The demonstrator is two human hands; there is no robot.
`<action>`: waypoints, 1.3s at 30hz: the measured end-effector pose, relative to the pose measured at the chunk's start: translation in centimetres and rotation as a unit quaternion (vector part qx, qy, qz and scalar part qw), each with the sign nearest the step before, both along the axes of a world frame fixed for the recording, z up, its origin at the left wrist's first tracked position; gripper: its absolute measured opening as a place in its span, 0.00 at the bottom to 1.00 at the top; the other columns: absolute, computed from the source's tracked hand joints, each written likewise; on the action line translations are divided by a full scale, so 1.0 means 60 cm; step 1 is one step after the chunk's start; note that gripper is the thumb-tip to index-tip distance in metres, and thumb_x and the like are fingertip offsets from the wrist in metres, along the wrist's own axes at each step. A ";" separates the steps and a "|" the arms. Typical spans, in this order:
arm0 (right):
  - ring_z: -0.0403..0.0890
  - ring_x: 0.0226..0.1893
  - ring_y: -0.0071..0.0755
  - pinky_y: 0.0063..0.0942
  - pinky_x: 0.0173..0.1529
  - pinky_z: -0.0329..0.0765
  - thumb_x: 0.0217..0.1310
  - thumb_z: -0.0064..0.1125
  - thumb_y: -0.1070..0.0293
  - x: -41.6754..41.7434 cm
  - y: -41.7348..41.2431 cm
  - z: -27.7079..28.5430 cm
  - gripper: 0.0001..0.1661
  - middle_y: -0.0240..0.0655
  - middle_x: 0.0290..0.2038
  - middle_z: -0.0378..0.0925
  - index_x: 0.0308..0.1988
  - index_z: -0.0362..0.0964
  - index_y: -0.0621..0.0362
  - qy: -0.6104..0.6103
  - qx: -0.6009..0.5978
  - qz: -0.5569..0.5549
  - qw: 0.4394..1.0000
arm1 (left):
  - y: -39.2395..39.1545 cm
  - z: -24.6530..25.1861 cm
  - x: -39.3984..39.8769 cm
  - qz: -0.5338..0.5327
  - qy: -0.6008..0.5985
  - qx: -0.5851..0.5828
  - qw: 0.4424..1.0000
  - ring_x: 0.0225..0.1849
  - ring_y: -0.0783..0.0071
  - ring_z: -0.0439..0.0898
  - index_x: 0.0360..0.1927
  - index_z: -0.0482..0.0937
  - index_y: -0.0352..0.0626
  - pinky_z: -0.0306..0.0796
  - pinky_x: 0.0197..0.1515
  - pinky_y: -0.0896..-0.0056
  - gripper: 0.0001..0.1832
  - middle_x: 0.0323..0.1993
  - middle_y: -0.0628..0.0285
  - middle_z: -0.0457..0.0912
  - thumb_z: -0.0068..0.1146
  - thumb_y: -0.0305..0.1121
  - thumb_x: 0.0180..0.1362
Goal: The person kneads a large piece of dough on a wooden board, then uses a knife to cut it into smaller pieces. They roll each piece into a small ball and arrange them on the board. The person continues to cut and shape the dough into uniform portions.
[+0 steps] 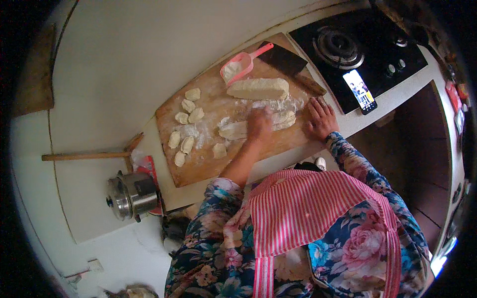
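My left hand (259, 124) lies across a flattened length of dough (285, 120) on a wooden board (238, 147). The hand is blurred, so its fingers cannot be made out clearly. My right hand (322, 118) rests palm down at the board's right edge, fingers a little apart, holding nothing. Beyond my left hand is a thicker, floured dough log (258, 89). A pink scoop (243, 64) with flour in it leans by a cleaver (283, 58) with a wooden handle. Several small dough pieces (188, 105) sit at the left, and one flat piece (219, 151) is nearer me.
A black gas hob (376, 44) adjoins the board on the right, with a lit phone (360, 92) on its near edge. A lidded steel pot (133, 194) stands left of the board. Close by is a wooden T-shaped object (89, 156). Loose flour (192, 131) dusts the board.
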State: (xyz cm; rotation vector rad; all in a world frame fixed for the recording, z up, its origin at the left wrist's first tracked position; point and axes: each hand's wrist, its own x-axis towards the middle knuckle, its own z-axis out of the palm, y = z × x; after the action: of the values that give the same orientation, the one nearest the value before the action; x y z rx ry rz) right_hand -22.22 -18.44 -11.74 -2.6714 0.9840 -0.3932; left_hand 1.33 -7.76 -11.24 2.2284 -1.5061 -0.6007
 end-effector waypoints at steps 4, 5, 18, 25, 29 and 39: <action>0.50 0.65 0.43 0.42 0.65 0.48 0.49 0.51 0.58 -0.002 -0.004 -0.009 0.37 0.39 0.63 0.52 0.59 0.55 0.54 0.021 0.008 0.003 1.000 | 0.045 -0.009 0.077 0.020 -0.214 -0.088 0.973 0.53 0.53 0.67 0.50 0.71 0.42 0.57 0.57 0.52 0.21 0.49 0.52 0.72 0.43 0.44 0.58; 0.50 0.65 0.43 0.42 0.65 0.48 0.49 0.51 0.58 0.001 -0.004 -0.010 0.37 0.39 0.63 0.51 0.59 0.55 0.54 0.024 0.015 0.005 1.000 | 0.047 -0.012 0.072 0.008 -0.230 -0.095 0.969 0.54 0.52 0.66 0.50 0.71 0.41 0.56 0.59 0.54 0.21 0.50 0.50 0.72 0.42 0.42 0.59; 0.50 0.64 0.44 0.43 0.64 0.49 0.49 0.53 0.59 0.005 -0.004 -0.011 0.36 0.37 0.64 0.51 0.59 0.56 0.53 0.015 -0.009 0.002 1.000 | 0.123 -0.001 0.009 0.059 -0.223 -0.087 0.969 0.58 0.50 0.63 0.60 0.63 0.47 0.49 0.61 0.48 0.28 0.56 0.50 0.66 0.47 0.44 0.55; 0.49 0.64 0.44 0.43 0.65 0.48 0.48 0.53 0.59 0.000 -0.005 -0.018 0.37 0.37 0.64 0.51 0.59 0.54 0.52 0.037 -0.004 -0.003 0.999 | 0.050 -0.009 0.055 0.069 -0.242 -0.098 0.963 0.57 0.49 0.64 0.58 0.65 0.47 0.56 0.59 0.50 0.26 0.54 0.50 0.68 0.45 0.43 0.56; 0.49 0.65 0.44 0.43 0.65 0.49 0.48 0.53 0.59 0.002 -0.004 -0.015 0.38 0.37 0.64 0.50 0.59 0.54 0.52 0.036 -0.002 0.006 0.999 | 0.050 -0.023 0.079 0.068 -0.171 -0.047 0.982 0.57 0.48 0.64 0.58 0.64 0.45 0.56 0.59 0.51 0.26 0.53 0.49 0.69 0.42 0.45 0.58; 0.50 0.64 0.42 0.43 0.65 0.49 0.48 0.53 0.59 -0.005 -0.002 -0.025 0.37 0.37 0.64 0.51 0.59 0.55 0.53 0.023 -0.013 -0.002 1.000 | 0.131 -0.027 0.112 0.003 -0.237 -0.061 0.970 0.56 0.49 0.64 0.61 0.58 0.44 0.56 0.58 0.49 0.27 0.54 0.46 0.67 0.42 0.42 0.59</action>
State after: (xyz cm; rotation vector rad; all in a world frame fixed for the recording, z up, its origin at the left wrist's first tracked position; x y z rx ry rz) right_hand -22.51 -18.56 -13.24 -2.7126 1.0040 -0.3496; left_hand 8.05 0.08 -12.89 2.3831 -1.6963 0.0394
